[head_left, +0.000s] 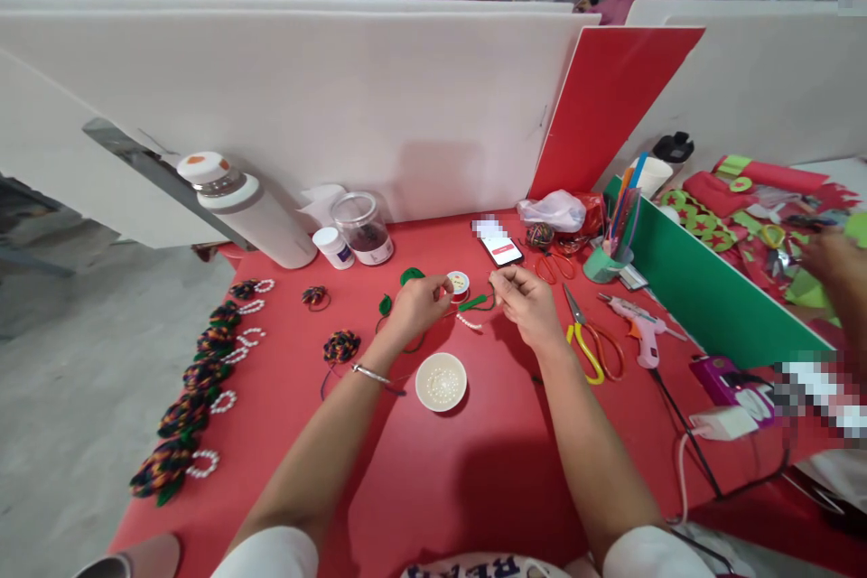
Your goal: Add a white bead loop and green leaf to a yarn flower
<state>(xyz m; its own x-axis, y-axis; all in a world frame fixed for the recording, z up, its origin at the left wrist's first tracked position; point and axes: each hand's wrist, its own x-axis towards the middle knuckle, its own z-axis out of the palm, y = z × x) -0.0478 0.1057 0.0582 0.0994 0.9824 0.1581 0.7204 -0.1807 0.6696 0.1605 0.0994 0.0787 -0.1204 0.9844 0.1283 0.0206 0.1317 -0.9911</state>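
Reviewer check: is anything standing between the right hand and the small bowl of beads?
Yes, one low thing: a short strand of pearly beads shows between the right hand and the small bowl. I can't tell whether it lies on the table or hangs just above. Nothing taller is visible between them.

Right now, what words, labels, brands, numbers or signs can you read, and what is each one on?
No text can be read with certainty.
Pale cloth at the bottom edge: dark capitals, cut off.
White plastic bottle: label too small.
Clear round jar: label too small.
Red-and-white round spool: print too small.
Black phone with lit screen: blurred.
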